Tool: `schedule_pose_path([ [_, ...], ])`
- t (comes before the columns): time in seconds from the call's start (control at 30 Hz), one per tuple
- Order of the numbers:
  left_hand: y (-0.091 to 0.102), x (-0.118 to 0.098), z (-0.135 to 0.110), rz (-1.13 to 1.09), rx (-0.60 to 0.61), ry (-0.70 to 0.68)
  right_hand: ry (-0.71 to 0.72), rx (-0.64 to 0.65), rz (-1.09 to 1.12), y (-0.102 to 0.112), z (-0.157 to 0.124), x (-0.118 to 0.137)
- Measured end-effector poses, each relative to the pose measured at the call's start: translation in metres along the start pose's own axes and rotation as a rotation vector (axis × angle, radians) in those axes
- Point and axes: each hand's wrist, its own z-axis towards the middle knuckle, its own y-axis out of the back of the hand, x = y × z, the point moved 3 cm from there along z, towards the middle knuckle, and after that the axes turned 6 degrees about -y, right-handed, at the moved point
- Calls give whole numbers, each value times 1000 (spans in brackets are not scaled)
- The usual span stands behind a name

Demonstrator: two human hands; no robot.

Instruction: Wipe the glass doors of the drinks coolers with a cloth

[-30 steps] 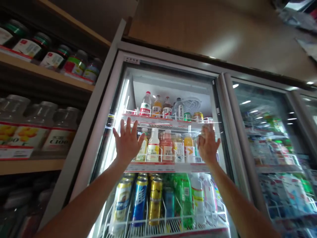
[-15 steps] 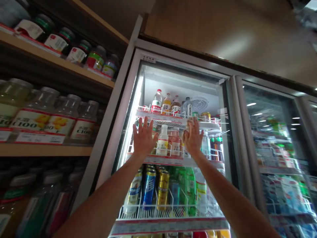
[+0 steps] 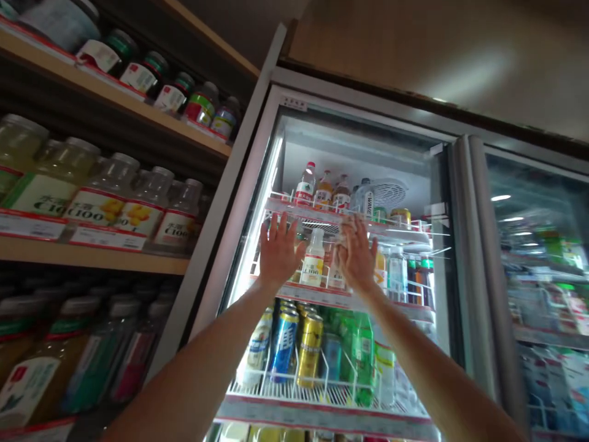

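Both my arms reach up to the glass door (image 3: 391, 132) of a lit drinks fridge. My left hand (image 3: 280, 255) is open, fingers spread and palm toward the glass, in front of the second shelf's left end. To its right, my right hand (image 3: 359, 255) presses a pale, crumpled cloth (image 3: 341, 245) to the pane; part of the cloth is hidden under the fingers. Behind the glass, between the hands, stands a bottle with a yellow-and-white label (image 3: 313, 261). A red-capped bottle (image 3: 305, 184) stands on the shelf above.
Wooden shelves (image 3: 92, 258) with rows of bottled drinks line the left side. A grey door handle (image 3: 464, 184) runs down the fridge's right edge, beside a second glass door (image 3: 538, 184). Drink cans (image 3: 284, 344) stand on a lower fridge shelf. A wooden panel (image 3: 391, 49) lies above.
My right hand has slid left across the glass with the cloth, closer to my left hand. The left hand stays about where it was on the door. My view has turned slightly left.
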Motion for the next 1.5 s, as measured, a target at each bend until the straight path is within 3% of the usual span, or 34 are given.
schedule_pose_path([
  [0.1, 1, -3, -3, -87, 15, -142, 162, 71, 61, -6, -18, 36],
  [0.2, 2, -17, -7, -224, 116, -306, 150, 106, 144, -4, -21, 35],
  [0.33, -2, -42, -2, -272, 230, -178, 221, 184, 227, -3, -19, 17],
  [0.47, -13, -68, 6, -174, 316, -82, 270, 163, 231, -4, -23, 5],
  [0.6, -18, -70, 10, -98, 305, -69, 307, 127, 153, 6, -30, -34],
  [0.67, -17, -72, 13, -77, 275, -111, 214, 69, 78, 17, -29, -74],
  [0.73, -17, -83, 14, -80, 251, -184, -24, -35, 5, 27, -25, -117],
  [0.8, -21, -104, 15, -104, 273, -224, -226, -23, -32, 31, -24, -148],
  [0.9, -31, -136, 11, -122, 294, -142, -320, 30, -53, 31, -24, -163],
  [0.97, -34, -145, 10, -125, 276, -168, -313, 46, -66, 29, -24, -161],
  [1.07, -29, -117, 19, -142, 304, -320, -301, 41, -85, 28, -25, -159],
  [1.2, -10, -34, 50, -36, 165, 11, -273, -1, -95, 28, -27, -158],
  [1.27, -9, -27, 52, -8, 126, 120, -269, -11, -99, 28, -28, -157],
  [1.37, -23, -78, 32, -55, 158, 12, -272, -11, -104, 29, -29, -155],
  [1.43, -35, -122, 13, -120, 185, -187, -253, -8, -98, 28, -29, -156],
  [1.5, -42, -140, 3, -138, 199, -312, -242, -21, -89, 28, -30, -157],
])
